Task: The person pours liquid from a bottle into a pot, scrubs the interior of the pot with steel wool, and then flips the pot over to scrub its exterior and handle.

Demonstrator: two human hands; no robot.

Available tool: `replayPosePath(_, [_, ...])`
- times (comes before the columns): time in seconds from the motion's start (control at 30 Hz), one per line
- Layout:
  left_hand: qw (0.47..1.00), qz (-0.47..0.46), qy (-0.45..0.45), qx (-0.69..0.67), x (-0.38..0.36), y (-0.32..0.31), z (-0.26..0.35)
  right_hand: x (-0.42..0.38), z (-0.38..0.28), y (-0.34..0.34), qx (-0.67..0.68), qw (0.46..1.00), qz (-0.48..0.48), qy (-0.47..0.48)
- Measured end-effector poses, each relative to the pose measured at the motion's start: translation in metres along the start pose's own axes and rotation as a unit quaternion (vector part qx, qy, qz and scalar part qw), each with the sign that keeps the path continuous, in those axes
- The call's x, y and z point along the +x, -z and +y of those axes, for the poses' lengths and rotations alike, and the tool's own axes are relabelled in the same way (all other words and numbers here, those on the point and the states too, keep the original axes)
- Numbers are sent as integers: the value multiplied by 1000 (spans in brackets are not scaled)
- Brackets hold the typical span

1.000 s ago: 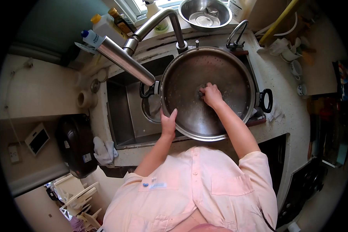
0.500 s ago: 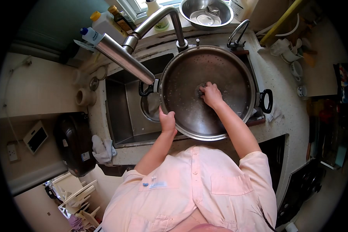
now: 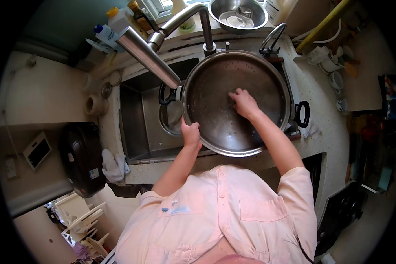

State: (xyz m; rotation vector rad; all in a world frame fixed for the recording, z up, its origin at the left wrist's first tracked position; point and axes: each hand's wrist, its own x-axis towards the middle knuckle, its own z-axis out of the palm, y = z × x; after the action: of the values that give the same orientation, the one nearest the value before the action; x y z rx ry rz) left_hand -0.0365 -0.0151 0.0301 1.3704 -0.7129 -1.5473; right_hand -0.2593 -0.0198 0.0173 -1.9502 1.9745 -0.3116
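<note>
A large round steel pan (image 3: 220,127) with two black side handles rests over the right part of the sink, its inside facing up and dotted with drops. My left hand (image 3: 191,133) is closed on the pan's near left rim, thumb at the edge. Inside the pan, near its middle, my right hand (image 3: 244,102) has its fingers bent together against the bottom. A small greyish scrubber seems to be under those fingertips, mostly hidden. The steel faucet (image 3: 149,59) hangs over the pan's left handle.
Left of the pan the sink basin (image 3: 152,132) shows, with a round bowl in it. A steel bowl (image 3: 237,20) and bottles (image 3: 119,22) stand behind. Cloths (image 3: 114,166) lie at the left counter edge; cups (image 3: 335,81) are at the right.
My right hand has shifted slightly right within the pan, and the scrubber seen under its fingers before is now barely visible. My left hand stays at the rim. The view has shifted slightly.
</note>
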Motion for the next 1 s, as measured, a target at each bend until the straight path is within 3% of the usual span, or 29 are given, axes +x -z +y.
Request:
replayPosePath(0.07, [1000, 3, -2, -7, 0, 1, -2, -2, 11, 13, -53, 997, 54, -14])
replayPosePath(0.13, [1000, 8, 7, -20, -1, -1, 1, -17, 17, 19, -115, 990, 20, -76])
replayPosePath(0.23, [998, 19, 13, -50, -3, -4, 3, -47, -6, 11, -31, 997, -64, -25])
replayPosePath(0.27, [998, 19, 18, -54, -4, -5, 5, -48, -15, 3, 5, 997, -76, 31])
replayPosePath(0.33, [998, 18, 27, -61, -6, -6, 8, -25, -20, -11, 78, 989, -44, 114])
replayPosePath(0.47, [998, 21, 21, -64, -3, -3, 6, 19, 21, 13, -124, 984, 126, 9])
replayPosePath(0.53, [997, 28, 28, -61, -2, -3, 4, -10, 24, 17, -169, 982, 75, -47])
replayPosePath(0.6, [996, 17, 30, -88, -1, -4, 3, -50, -3, 5, -161, 986, -23, -23])
replayPosePath(0.7, [994, 14, 31, -107, -3, -2, 0, -40, -35, -22, 39, 993, -54, 94])
replayPosePath(0.8, [994, 6, 26, -110, -1, -2, -1, 12, -1, -3, -115, 983, 36, 136])
replayPosePath(0.87, [994, 7, 29, -106, 0, 0, 0, 15, 38, 21, -272, 959, 66, 42])
replayPosePath(0.93, [993, 17, 41, -109, -1, -2, 1, -20, 49, 44, -357, 933, 21, -41])
replayPosePath(1.0, [993, 16, 26, -117, 0, -3, -1, -72, 30, 38, -486, 840, -243, 6])
